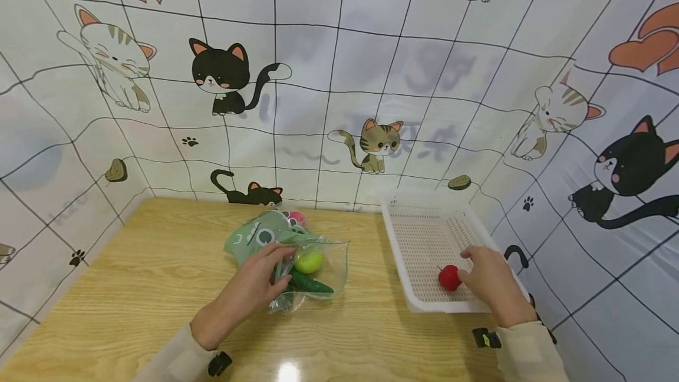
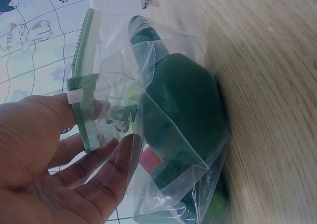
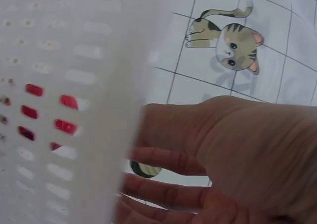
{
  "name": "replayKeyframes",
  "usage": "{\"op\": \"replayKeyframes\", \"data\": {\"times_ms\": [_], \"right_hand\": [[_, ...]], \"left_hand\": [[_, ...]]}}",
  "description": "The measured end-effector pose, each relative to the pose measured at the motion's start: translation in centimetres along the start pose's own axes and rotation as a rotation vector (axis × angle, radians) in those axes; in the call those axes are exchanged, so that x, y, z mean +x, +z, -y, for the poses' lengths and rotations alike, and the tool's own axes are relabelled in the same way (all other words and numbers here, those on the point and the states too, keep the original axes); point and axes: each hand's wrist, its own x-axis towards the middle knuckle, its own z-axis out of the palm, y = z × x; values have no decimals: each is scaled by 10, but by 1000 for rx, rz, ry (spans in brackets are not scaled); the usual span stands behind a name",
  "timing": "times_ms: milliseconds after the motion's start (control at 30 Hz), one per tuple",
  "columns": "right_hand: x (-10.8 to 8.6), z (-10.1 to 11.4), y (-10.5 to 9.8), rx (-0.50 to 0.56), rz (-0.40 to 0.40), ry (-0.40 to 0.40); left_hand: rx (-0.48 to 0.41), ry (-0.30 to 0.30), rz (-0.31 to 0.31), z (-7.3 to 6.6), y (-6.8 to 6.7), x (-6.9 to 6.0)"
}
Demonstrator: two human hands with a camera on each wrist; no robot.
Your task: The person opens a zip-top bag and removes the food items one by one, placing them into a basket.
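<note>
White perforated plastic basket (image 1: 424,234) at four o'clock in my head view: I'd work straight down past its wall, which hides the fingertips of the right hand (image 1: 490,279) from that wrist's camera. Frog-print zip bag (image 1: 246,240) at seven o'clock: fingers of the left hand (image 1: 251,276) curl loosely round its mouth, and I'd keep that slack film from dragging. Behind film lie a cucumber (image 1: 313,283) and a yellow-green fruit (image 1: 309,262). Smallest, a round red fruit (image 1: 449,278) rests in the basket, right thumb at its edge, forefinger parted, apparently gripping nothing
</note>
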Motion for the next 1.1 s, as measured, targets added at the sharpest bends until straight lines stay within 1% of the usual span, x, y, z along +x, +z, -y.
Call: {"op": "replayKeyframes", "data": {"times_ms": [267, 367, 467, 533, 667, 900, 1100], "right_hand": [[-4, 16, -12, -12, -59, -78], [-4, 24, -16, 4, -72, -129], [-4, 36, -18, 35, -65, -188], [-4, 45, -20, 50, -56, -221], [-4, 66, -22, 48, -48, -276], [-2, 105, -20, 44, -75, -438], [-1, 140, -15, 69, -51, -558]], "left_hand": [[7, 1, 3, -1, 2, 0], [6, 1, 7, -2, 2, 1], [5, -2, 11, -3, 1, 2], [7, -3, 12, -3, 1, 2], [16, 2, 11, -3, 2, 3], [28, 4, 2, -3, 4, 2], [24, 29, -5, -5, 5, 3]]}}
